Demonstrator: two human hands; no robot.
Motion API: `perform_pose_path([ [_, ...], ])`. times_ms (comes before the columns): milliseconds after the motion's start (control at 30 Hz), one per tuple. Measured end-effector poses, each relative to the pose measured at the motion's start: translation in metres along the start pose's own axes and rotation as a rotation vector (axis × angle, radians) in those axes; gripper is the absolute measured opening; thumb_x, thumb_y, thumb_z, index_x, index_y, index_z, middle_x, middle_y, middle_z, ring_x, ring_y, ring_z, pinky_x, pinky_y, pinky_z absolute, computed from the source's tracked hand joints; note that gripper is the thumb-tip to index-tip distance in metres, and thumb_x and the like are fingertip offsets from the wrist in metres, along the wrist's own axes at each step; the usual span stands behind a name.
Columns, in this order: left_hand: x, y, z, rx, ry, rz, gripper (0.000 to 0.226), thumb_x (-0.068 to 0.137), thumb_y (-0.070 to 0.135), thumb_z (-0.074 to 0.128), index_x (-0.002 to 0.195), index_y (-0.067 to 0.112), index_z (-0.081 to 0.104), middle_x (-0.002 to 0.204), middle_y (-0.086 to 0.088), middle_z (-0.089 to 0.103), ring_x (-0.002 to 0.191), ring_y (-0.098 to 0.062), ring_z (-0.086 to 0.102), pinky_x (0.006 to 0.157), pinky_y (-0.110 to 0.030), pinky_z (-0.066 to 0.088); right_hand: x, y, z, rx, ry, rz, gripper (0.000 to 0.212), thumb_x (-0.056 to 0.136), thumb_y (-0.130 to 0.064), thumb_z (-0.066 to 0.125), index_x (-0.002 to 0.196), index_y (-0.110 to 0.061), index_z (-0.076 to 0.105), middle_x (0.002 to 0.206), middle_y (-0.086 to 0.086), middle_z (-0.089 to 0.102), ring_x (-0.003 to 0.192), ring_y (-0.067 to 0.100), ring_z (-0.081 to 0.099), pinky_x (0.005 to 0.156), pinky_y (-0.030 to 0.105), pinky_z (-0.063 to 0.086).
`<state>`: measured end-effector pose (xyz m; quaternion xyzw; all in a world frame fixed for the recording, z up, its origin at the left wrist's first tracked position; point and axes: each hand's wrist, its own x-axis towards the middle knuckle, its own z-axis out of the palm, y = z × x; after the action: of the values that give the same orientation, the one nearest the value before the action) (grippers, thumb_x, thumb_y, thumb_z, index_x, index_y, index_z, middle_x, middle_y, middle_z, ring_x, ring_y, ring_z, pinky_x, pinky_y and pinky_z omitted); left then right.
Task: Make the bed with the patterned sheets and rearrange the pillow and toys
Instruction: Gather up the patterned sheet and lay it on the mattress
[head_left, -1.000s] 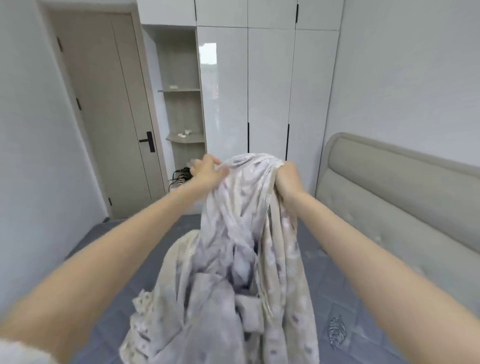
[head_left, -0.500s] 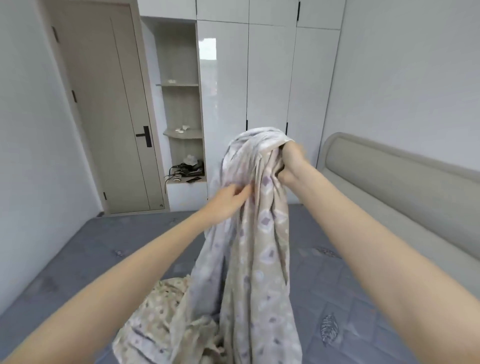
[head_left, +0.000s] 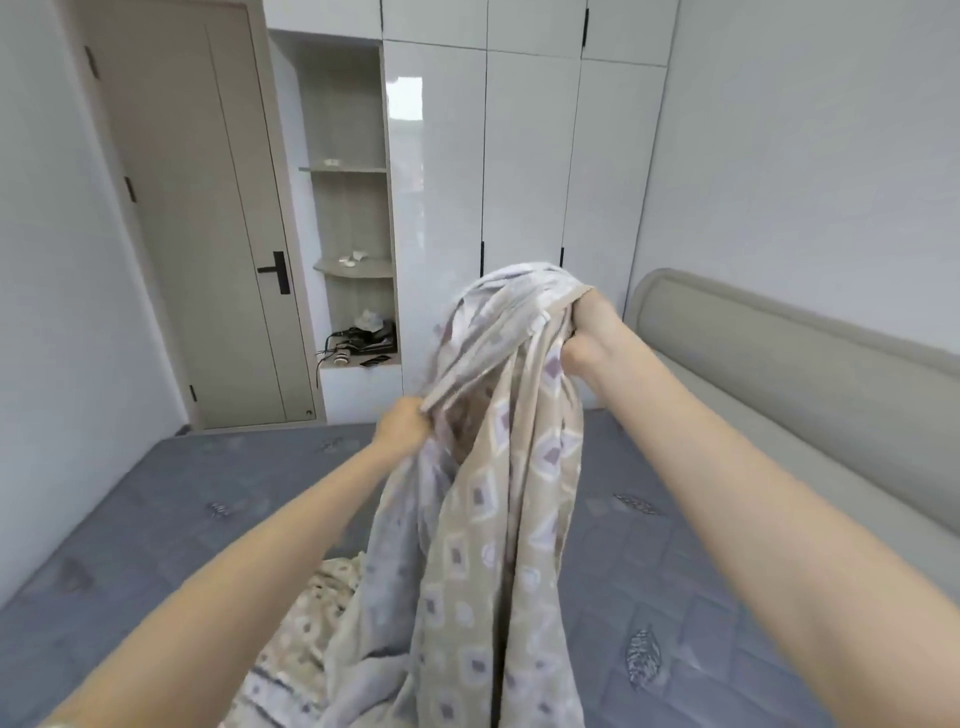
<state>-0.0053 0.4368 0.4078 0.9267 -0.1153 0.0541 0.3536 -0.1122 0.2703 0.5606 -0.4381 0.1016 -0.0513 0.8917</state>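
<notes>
A beige sheet with purple and white diamond patterns (head_left: 498, 519) hangs bunched in the air over the bare grey mattress (head_left: 156, 519). My right hand (head_left: 587, 332) grips its top, held high in front of the wardrobe. Lower and to the left, my left hand (head_left: 402, 423) pinches a fold of the same sheet. The sheet's bottom end piles on the mattress near me. No pillow or toys are in view.
A padded beige headboard (head_left: 779, 374) runs along the right wall. White wardrobe doors (head_left: 519, 156) stand behind the bed, with open shelves (head_left: 353, 265) holding small items and cables. A closed door (head_left: 208, 234) is at the left.
My left hand dropped from the sheet's top, slid down its left side and now pinches a fold. My right hand stayed high with the top. More of the sheet hangs straight.
</notes>
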Motion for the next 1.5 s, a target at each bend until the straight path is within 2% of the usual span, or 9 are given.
perform_pose_path([
  [167, 0.002, 0.029, -0.075, -0.213, 0.230, -0.048, 0.026, 0.094, 0.002, 0.040, 0.092, -0.005, 0.065, 0.101, -0.029, 0.062, 0.088, -0.029, 0.057, 0.061, -0.032, 0.034, 0.026, 0.006, -0.037, -0.228, 0.345, -0.146, 0.017, 0.096, -0.006, 0.039, 0.097, -0.006, 0.056, 0.100, 0.011, 0.057, 0.069, 0.018, 0.063, 0.071, 0.032, 0.051],
  [267, 0.006, 0.083, -0.123, -0.354, 0.295, 0.122, 0.024, 0.093, 0.008, 0.038, 0.091, 0.006, 0.062, 0.090, -0.019, 0.061, 0.080, -0.017, 0.049, 0.057, -0.028, 0.033, 0.046, 0.020, -0.055, -0.420, 0.427, -0.192, 0.026, 0.090, -0.004, 0.045, 0.116, -0.003, 0.049, 0.101, 0.013, 0.054, 0.102, 0.025, 0.056, 0.088, 0.033, 0.045],
  [367, 0.002, 0.127, -0.144, -0.405, 0.194, 0.243, 0.023, 0.087, 0.006, 0.044, 0.068, 0.014, 0.053, 0.074, -0.006, 0.054, 0.073, -0.015, 0.048, 0.059, -0.025, 0.035, 0.048, 0.046, -0.056, -0.979, 0.397, -0.373, 0.076, 0.083, -0.020, 0.063, 0.147, -0.022, 0.021, 0.138, 0.013, 0.037, 0.131, 0.031, 0.033, 0.104, 0.032, 0.029],
  [467, -0.004, 0.143, -0.133, -0.377, 0.089, 0.290, 0.019, 0.085, 0.005, 0.047, 0.071, 0.018, 0.052, 0.069, 0.000, 0.050, 0.065, -0.013, 0.046, 0.054, -0.019, 0.036, 0.046, 0.065, -0.049, -1.388, 0.173, -0.517, 0.034, 0.087, -0.029, 0.058, 0.120, -0.031, 0.050, 0.148, 0.012, 0.035, 0.136, 0.028, 0.026, 0.097, 0.034, 0.029],
  [667, -0.012, 0.090, -0.122, -0.029, -0.218, 0.281, 0.063, 0.073, 0.035, 0.074, 0.126, 0.028, 0.041, 0.111, 0.003, 0.053, 0.082, -0.006, 0.054, 0.058, -0.011, 0.044, 0.050, 0.035, -0.056, -0.844, 0.406, -0.440, 0.037, 0.092, -0.001, 0.036, 0.123, 0.003, 0.056, 0.108, 0.011, 0.057, 0.100, 0.024, 0.053, 0.087, 0.037, 0.043],
  [800, -0.027, 0.048, -0.076, 0.646, -0.021, 0.486, 0.096, 0.067, 0.041, 0.075, 0.144, 0.029, 0.018, 0.101, 0.000, 0.039, 0.091, -0.021, 0.046, 0.063, -0.030, 0.038, 0.040, 0.028, -0.030, -0.725, 0.389, -0.507, 0.032, 0.085, 0.003, 0.033, 0.103, 0.004, 0.059, 0.093, 0.011, 0.053, 0.085, 0.021, 0.048, 0.073, 0.029, 0.036],
  [1033, -0.043, -0.038, -0.082, 0.608, 0.063, -0.099, 0.013, 0.082, 0.015, 0.056, 0.095, 0.012, 0.056, 0.110, -0.009, 0.055, 0.098, -0.030, 0.056, 0.074, -0.037, 0.047, 0.039, 0.031, -0.040, -0.566, 0.447, -0.411, 0.020, 0.087, 0.000, 0.034, 0.088, -0.009, 0.052, 0.092, 0.009, 0.055, 0.080, 0.021, 0.050, 0.063, 0.026, 0.037],
  [1300, -0.098, -0.146, -0.133, 0.196, 0.232, -0.624, 0.030, 0.088, 0.009, 0.055, 0.115, -0.004, 0.059, 0.119, -0.026, 0.060, 0.110, -0.040, 0.057, 0.092, -0.045, 0.048, 0.029, 0.071, -0.025, -0.483, 0.372, -0.430, 0.020, 0.092, -0.005, 0.031, 0.089, -0.013, 0.050, 0.084, 0.001, 0.054, 0.081, 0.020, 0.049, 0.074, 0.029, 0.041],
  [1500, -0.134, -0.145, -0.182, -0.054, 0.580, -0.495, 0.025, 0.093, 0.012, 0.051, 0.112, 0.002, 0.063, 0.101, -0.023, 0.063, 0.102, -0.036, 0.060, 0.073, -0.032, 0.039, 0.029, 0.123, -0.005, -0.631, 0.271, -0.292, 0.025, 0.093, -0.010, 0.034, 0.113, -0.008, 0.048, 0.098, 0.005, 0.051, 0.087, 0.023, 0.050, 0.074, 0.031, 0.039],
])
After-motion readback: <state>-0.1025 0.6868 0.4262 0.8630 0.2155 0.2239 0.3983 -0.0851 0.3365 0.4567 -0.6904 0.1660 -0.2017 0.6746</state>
